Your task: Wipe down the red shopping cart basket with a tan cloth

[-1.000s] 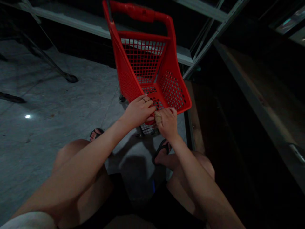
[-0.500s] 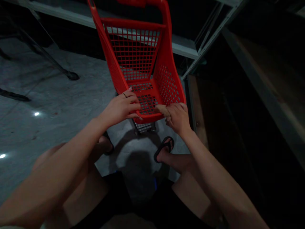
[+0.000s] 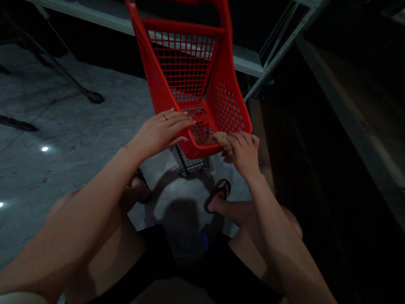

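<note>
A red plastic shopping cart (image 3: 242, 105) with grid-like sides stands before me, its near rim low between my hands. My left hand (image 3: 161, 130), a ring on one finger, lies over the near left corner of the basket. Its fingers are stretched out and hold nothing. At the near right corner my right hand (image 3: 244, 152) is closed round a crumpled beige cloth (image 3: 225, 140), which rests against the rim. Part of the cloth is hidden under the fingers.
White metal shelving (image 3: 248, 63) stands behind the cart. Dark wooden shelves (image 3: 354, 109) run along the right. Dark metal legs (image 3: 91, 96) reach across the grey floor (image 3: 104, 131) at left. My sandalled feet flank the cart's base.
The basket has swung slightly to the right in view. My right hand has shifted a little right and up with the cloth. The left hand's fingers have straightened out over the corner.
</note>
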Motion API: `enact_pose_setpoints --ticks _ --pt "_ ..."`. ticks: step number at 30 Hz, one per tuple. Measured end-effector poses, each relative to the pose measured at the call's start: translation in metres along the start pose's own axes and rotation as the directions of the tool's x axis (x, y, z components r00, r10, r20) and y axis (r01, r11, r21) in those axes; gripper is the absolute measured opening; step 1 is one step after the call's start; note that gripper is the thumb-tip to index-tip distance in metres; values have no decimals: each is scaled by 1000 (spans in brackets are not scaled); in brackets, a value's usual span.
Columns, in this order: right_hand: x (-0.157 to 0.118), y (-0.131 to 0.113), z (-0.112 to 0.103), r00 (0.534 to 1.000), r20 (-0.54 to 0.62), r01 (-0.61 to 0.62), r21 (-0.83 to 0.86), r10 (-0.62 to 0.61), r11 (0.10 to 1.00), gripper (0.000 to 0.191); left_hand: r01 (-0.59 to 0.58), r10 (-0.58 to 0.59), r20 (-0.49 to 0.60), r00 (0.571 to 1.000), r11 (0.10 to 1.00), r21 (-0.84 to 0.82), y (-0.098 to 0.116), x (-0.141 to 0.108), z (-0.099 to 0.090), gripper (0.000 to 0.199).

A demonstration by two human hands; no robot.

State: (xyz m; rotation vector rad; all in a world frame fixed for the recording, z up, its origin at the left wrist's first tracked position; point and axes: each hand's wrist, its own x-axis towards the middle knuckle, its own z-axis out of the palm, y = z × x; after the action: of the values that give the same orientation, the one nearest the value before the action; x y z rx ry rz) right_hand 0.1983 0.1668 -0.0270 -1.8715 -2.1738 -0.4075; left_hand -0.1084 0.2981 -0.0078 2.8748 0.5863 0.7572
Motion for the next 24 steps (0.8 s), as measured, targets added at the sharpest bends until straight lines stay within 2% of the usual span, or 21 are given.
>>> enact_pose_setpoints --ticks 2,4,6,9,12,15,19,21,24 --pt "-9 14 5 990 -107 -98 4 98 995 32 28 -27 -47 999 999 18 -4 1 1 47" --pt "-13 12 11 965 -231 -112 78 127 991 31 20 -18 -82 996 999 30 -7 9 7 45" --pt "-11 -5 17 946 -318 -12 183 71 983 32 -14 17 -81 997 999 35 -7 21 16 39" --pt "-6 -46 26 910 -412 167 275 -41 947 38 -29 32 -59 998 999 36 -7 37 28 29" --pt "-7 -73 43 881 -471 200 301 -37 932 39 -13 16 -73 997 999 39 -7 44 35 28" --pt "-17 -74 69 899 -437 165 260 -36 951 28 -10 14 -90 996 999 41 -6 45 39 29" --pt "-33 -57 103 966 -209 207 264 -154 942 27 0 -1 -111 994 1000 -3 -4 48 42 29" --pt "-38 -51 109 974 -114 221 275 -196 936 29 5 -6 -98 995 1000 -17 -3 50 41 29" --pt "-41 -49 97 983 -135 153 216 -126 964 28 12 -11 -63 998 1000 13 -1 53 37 28"
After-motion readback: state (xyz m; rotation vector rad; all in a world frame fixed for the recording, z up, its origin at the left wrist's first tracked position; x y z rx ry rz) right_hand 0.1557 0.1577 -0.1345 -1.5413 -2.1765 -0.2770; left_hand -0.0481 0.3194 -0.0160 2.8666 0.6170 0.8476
